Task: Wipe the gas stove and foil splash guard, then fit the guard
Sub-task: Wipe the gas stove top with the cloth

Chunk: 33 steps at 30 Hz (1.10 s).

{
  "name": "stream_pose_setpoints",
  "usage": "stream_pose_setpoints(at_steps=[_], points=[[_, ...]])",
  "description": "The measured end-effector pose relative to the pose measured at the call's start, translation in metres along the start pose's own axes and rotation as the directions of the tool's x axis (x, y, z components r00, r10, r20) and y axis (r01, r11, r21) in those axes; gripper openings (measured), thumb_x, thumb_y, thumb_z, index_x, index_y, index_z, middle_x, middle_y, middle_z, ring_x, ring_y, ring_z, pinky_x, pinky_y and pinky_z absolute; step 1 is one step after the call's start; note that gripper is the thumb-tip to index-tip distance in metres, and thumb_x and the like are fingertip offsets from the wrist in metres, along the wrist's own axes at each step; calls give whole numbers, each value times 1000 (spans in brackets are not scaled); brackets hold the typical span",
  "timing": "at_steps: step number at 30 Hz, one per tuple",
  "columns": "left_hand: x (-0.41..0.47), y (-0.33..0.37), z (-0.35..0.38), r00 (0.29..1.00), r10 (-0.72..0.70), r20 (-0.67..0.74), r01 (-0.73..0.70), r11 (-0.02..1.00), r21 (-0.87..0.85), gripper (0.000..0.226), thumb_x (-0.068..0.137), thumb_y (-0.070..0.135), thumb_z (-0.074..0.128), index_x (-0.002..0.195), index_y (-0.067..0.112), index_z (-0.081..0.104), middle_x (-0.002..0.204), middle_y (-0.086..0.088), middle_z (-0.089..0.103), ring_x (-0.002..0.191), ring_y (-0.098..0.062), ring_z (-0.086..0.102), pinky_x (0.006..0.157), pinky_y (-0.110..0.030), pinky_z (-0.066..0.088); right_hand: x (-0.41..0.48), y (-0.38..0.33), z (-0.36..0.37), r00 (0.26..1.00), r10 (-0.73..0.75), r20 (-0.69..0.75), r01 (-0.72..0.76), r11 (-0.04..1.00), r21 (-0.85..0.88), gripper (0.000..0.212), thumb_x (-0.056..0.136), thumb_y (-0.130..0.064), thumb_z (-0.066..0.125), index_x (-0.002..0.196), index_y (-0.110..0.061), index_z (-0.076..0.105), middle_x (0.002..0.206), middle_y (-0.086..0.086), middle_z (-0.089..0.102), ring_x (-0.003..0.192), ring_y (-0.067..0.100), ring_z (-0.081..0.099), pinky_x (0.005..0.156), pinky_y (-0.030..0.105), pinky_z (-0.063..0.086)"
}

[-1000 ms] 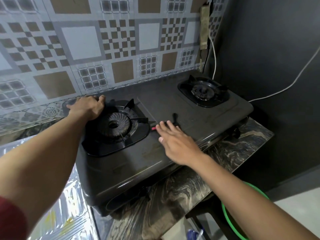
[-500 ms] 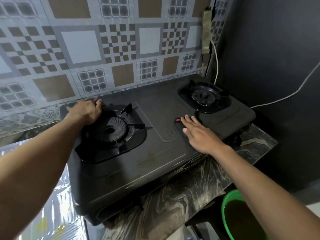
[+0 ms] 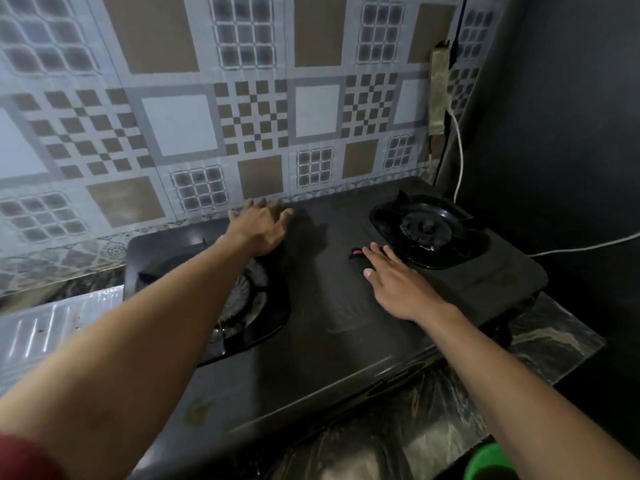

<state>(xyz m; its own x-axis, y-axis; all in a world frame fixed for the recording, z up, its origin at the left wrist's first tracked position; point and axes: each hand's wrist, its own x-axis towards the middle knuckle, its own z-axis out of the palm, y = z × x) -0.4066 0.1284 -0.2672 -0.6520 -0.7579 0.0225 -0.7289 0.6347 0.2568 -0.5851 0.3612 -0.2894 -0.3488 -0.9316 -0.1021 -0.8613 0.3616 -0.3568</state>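
- Our left hand point(image 3: 260, 227): released, palm flat on the gas stove point(image 3: 332, 306) at its back edge, just behind the left burner point(image 3: 242, 299).
- Our right hand point(image 3: 398, 284): released, fingers flat mid-stove, touching a small black-and-red item point(image 3: 355, 253).
- Stove: on the marbled counter point(image 3: 433, 410), against the tiled wall point(image 3: 242, 116).
- Foil splash guard point(image 3: 52, 327): lying left of the stove.

Two bare forearms, no watch, bracelet or ring visible. Left hand point(image 3: 261, 227) and right hand point(image 3: 394, 282) ungloved, nails short. Red sleeve point(image 3: 24, 457) on left upper arm (only blurred edge shows, bottom left corner). Right arm bare to frame edge.
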Motion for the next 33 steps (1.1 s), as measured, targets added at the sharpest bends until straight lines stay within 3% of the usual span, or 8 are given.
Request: stream_pose_setpoints(at_steps=[5,12,24,33], points=[[21,32,18,990,-8,140,-7,994,107,67,102,59,16,160,26,9,168,-8,0,154,-34,-4,117,-68,0,19,2,-3,999,-39,0,39,999,25,51,106,-33,33,155,-21,21,166,-2,10,152,17,4,118,42,20],[28,38,36,955,-145,260,72,960,271,71,97,69,10,157,38,-10,167,-8,-13,152,-37,-11,117,-68,1,66,0,-11,996,-63,64,64,998,-11,55,108,-32,28,158,-16,12,166,-1,1,152,18,-3,121,41,12],[27,41,32,937,-173,304,91,960,264,70,96,69,7,155,40,-18,165,-6,-21,152,-34,-17,119,-64,-2,160,-23,-20,987,-70,147,77,996,-46,56,108,-31,25,158,-13,6,166,3,-4,152,25,-6,121,45,9],[33,47,30,920,-207,334,109,951,291,67,99,64,10,155,39,-18,166,-8,-21,152,-36,-15,118,-65,-1,219,-18,-35,975,117,188,-109,993,-52,66,107,-40,24,157,-9,-5,164,8,-16,150,34,-12,121,52,0]])
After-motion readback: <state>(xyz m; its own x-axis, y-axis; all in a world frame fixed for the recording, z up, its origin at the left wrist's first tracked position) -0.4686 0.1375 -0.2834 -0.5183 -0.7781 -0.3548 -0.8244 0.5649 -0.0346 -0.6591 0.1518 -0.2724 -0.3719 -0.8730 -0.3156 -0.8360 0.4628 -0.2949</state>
